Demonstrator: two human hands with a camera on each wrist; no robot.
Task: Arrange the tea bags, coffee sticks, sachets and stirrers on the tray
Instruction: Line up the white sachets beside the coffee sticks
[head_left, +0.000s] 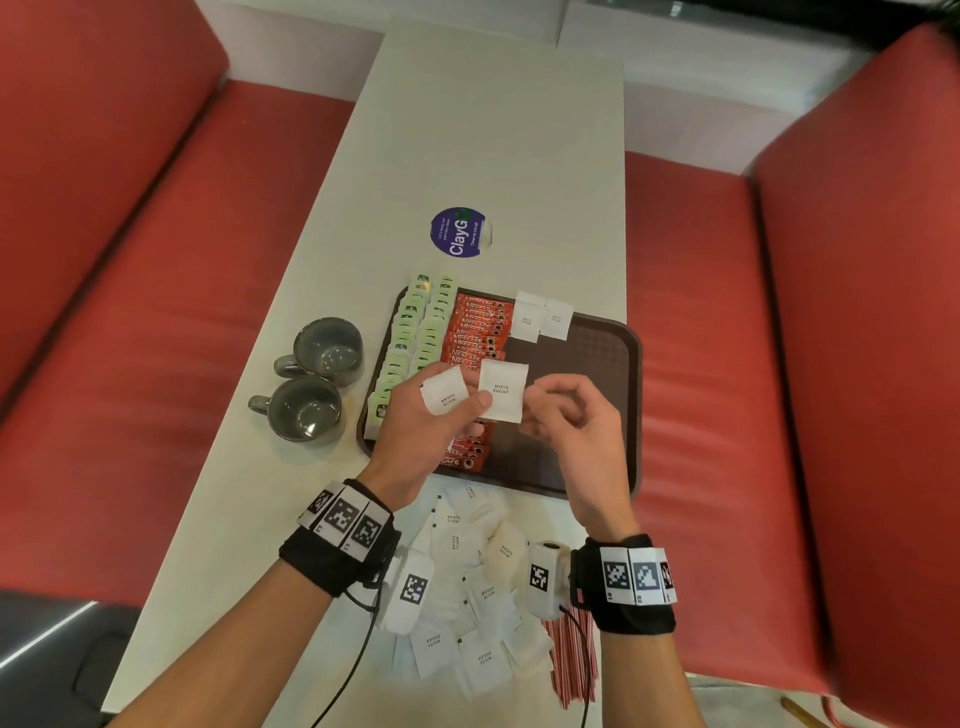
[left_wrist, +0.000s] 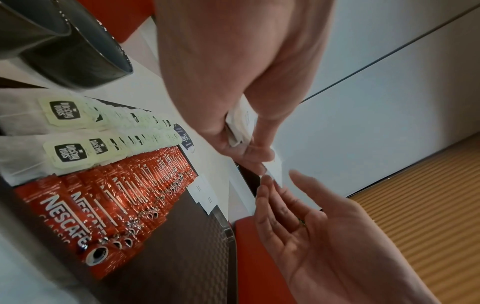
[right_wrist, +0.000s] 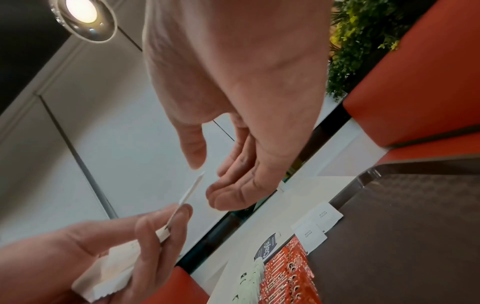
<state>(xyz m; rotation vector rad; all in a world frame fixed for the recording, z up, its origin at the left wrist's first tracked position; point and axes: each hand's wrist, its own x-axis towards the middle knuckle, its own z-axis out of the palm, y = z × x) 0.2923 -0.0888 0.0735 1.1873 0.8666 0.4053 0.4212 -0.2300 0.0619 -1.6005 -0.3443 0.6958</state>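
Note:
My left hand hovers over the dark brown tray and holds a few white sugar sachets. It pinches one sachet upright between thumb and finger, and another lies in its palm. My right hand is just right of the pinched sachet, thumb and fingers apart on either side of its edge, gripping nothing. On the tray lie rows of green tea bags, red coffee sticks and two sachets at the far edge.
A pile of loose white sachets and red-striped stirrers lie on the table under my wrists. Two grey cups stand left of the tray. A round sticker is beyond it. Red benches flank the table.

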